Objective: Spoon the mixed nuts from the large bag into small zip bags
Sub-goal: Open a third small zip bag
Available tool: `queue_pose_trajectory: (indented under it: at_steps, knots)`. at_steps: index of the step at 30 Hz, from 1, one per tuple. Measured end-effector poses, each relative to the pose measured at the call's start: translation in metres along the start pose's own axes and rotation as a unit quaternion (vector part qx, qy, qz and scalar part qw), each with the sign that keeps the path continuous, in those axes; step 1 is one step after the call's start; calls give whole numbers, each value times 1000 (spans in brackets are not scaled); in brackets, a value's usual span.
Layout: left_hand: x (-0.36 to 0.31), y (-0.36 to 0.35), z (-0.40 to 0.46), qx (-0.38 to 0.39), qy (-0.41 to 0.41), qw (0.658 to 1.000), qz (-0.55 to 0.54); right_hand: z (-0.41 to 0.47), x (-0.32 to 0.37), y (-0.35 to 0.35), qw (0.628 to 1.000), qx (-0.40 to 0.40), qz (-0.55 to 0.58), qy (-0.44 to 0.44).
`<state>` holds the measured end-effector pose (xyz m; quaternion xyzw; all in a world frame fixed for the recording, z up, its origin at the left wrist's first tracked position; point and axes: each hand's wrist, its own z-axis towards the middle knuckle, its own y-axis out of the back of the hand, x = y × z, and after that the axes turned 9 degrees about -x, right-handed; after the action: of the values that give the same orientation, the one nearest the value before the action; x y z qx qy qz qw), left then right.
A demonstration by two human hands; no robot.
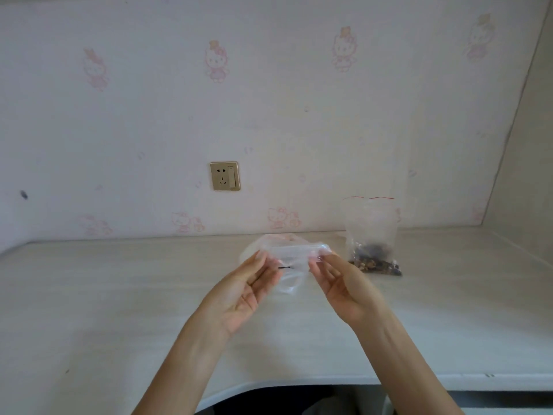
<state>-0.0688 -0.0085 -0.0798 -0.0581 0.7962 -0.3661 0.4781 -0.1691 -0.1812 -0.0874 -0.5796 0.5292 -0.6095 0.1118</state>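
Nuts [375, 262] fill the large bag's [370, 226] bottom; left hand [245, 290] and right hand [344, 284] pinch a clear small bag [294, 253].

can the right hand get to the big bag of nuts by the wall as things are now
Probably yes for the path: nothing lies on the table between the right hand and the large bag, which stands just beyond it. But both hands, the left hand too, are pinching the small zip bag, so the right would have to let go.
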Motion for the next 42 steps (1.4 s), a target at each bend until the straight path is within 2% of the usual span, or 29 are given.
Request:
queue_pose_trajectory:
  at_steps: [4,11,15,18,21,23,24,27,29,30,32,36,40,42]
  knots:
    - [2,-4,-1,25,30,999,-32,-1,-1,3,999,45,-9,-15]
    - [-2,-6,-4,-4,-27,996,85,-3,-9,-3,989,52,-139,-19]
    - [-9,4,0,9,56,998,19,1,-14,-7,991,25,-128,-43]
    - [-12,13,3,45,61,997,20,2,-15,-10,991,31,-122,-32]
    - [-15,16,6,73,-33,986,148,1,-13,-14,978,99,-183,19]
    - [-13,19,12,15,-157,952,264,1,-17,-17,955,125,-260,63]
    - [-11,20,16,-26,-208,935,285,1,-20,-19,944,118,-295,90]
    - [-6,20,27,-91,-315,892,311,6,-35,-26,916,11,-360,177]
    - [-4,20,34,-115,-377,855,338,12,-42,-30,913,-78,-347,199]
    - [-2,21,38,-119,-390,850,334,14,-44,-32,916,-112,-331,198]
    - [0,20,40,-111,-387,862,308,19,-46,-34,919,-159,-307,191]
    - [9,20,41,-104,-381,877,273,22,-41,-32,921,-197,-288,173]
    - [10,21,44,-134,-418,846,303,23,-30,-21,908,-201,-323,178]
    - [12,22,44,-138,-426,832,328,23,-24,-14,920,-186,-305,163]
